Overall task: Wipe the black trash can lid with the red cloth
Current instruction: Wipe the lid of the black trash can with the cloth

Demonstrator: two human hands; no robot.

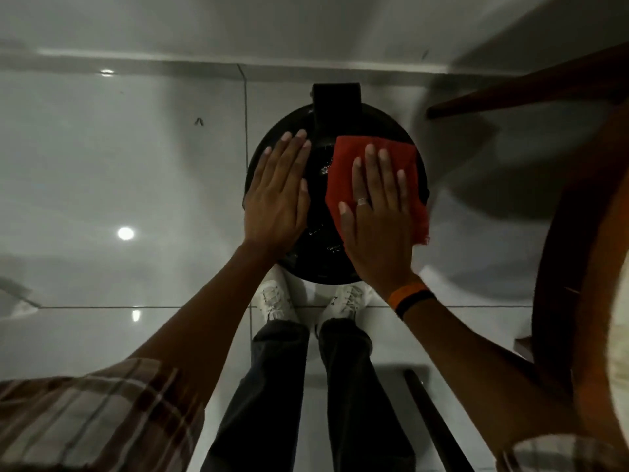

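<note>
At far left a plaid sleeve (92, 417) fills the lower corner, and the bare forearm runs up from it over the glossy white tiled floor (102, 185), where ceiling lights show as bright spots. The left hand (277, 195) lies flat, palm down, fingers straight and close together, on the left part of the black trash can lid (316, 212); it grips nothing. The lid is round and glossy, seen from straight above, with a black hinge block (337, 97) at its far edge near the wall's skirting; small wet or dusty flecks glint on the bare strip between the two hands. Below the lid's near rim stand two white lace-up shoes (275, 299) and dark trouser legs (272, 386). On the right part of the lid the red cloth (347, 158) is spread out, reaching from near the hinge to the lid's right rim, where its frayed corner hangs just past the edge. The right hand (377, 212) presses flat on top of the cloth, fingers extended and slightly spread, not closed around it; a ring shows on one finger, and an orange band (406, 294) and a black band sit side by side at the wrist. At far right a wooden chair (578, 233) curves down the frame, blurred.
</note>
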